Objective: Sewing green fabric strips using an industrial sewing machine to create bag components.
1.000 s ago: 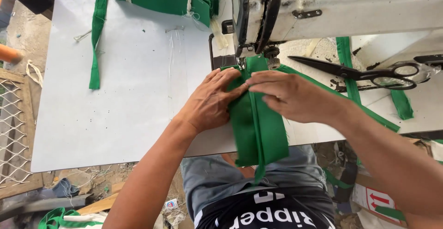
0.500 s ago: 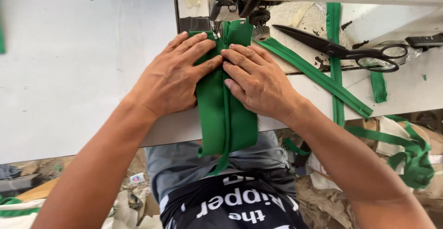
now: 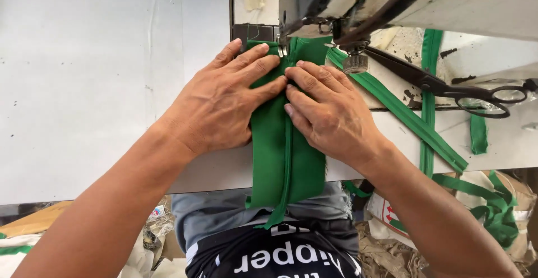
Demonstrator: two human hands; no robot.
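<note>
White table [image 3: 84, 87], flat hands [image 3: 274, 107] on green fabric [image 3: 286, 166]

Two bare forearms enter from the lower left and lower right of the frame, without sleeves, watch or rings on either of the hands. At bottom centre: grey trousers [image 3: 224, 219] and a black shirt [image 3: 269, 258] printed with white lettering.

Sewing workshop — sewing machine [image 3: 392, 3], scissors [image 3: 448, 87], fabric strips [image 3: 414, 124]
</note>
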